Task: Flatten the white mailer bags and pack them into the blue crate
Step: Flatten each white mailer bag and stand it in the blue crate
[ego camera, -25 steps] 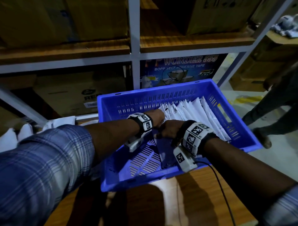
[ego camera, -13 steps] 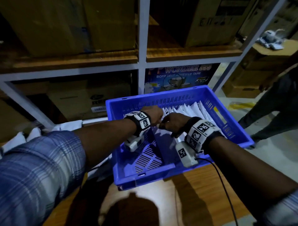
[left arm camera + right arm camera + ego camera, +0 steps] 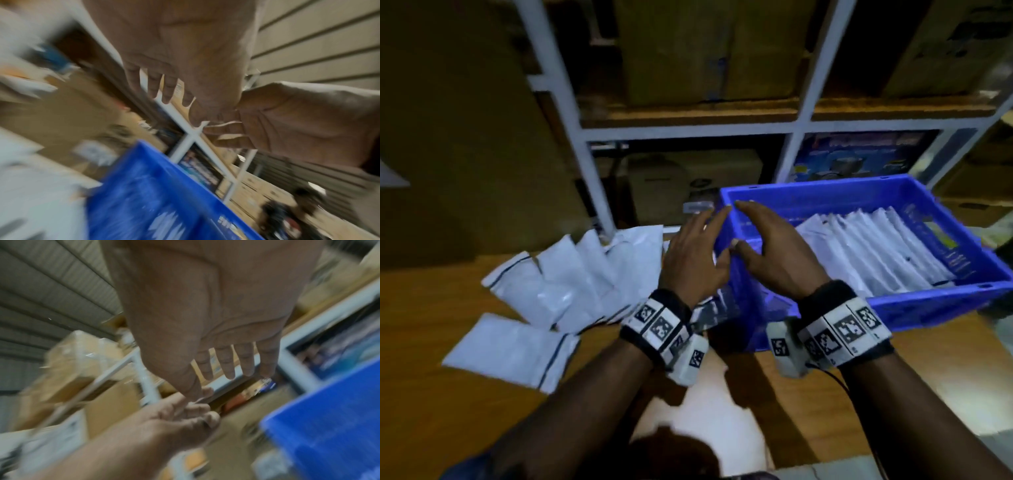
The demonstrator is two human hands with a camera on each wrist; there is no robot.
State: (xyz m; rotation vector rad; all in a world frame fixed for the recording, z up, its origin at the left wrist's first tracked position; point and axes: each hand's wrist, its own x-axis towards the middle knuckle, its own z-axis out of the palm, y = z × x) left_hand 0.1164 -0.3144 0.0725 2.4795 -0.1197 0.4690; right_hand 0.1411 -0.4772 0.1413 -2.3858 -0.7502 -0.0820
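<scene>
left hand point(image 3: 697, 255) open, fingers straight and spread, holding nothing, raised over the left rim of the blue crate point(image 3: 825, 195); right hand point(image 3: 774, 253) open too, fingers extended, palm down just inside the crate's left end, empty. thumbs nearly meeting between the two palms; whether touching, cannot tell. same open palms in the wrist views, left hand point(image 3: 185, 53) and right hand point(image 3: 205, 305), both blurred

inside the crate, along its right half, a row of flattened white mailer bags point(image 3: 876, 250) standing on edge and leaning one on the next, packed side by side; left part of the crate floor bare. crate set on the right side of the wooden table point(image 3: 448, 394), toward its far edge. loose pile of white mailer bags point(image 3: 571, 281) on the table just left of the crate, puffy and overlapping, dark stripes near their ends; one more bag point(image 3: 510, 353) lying apart, nearer the front edge
</scene>
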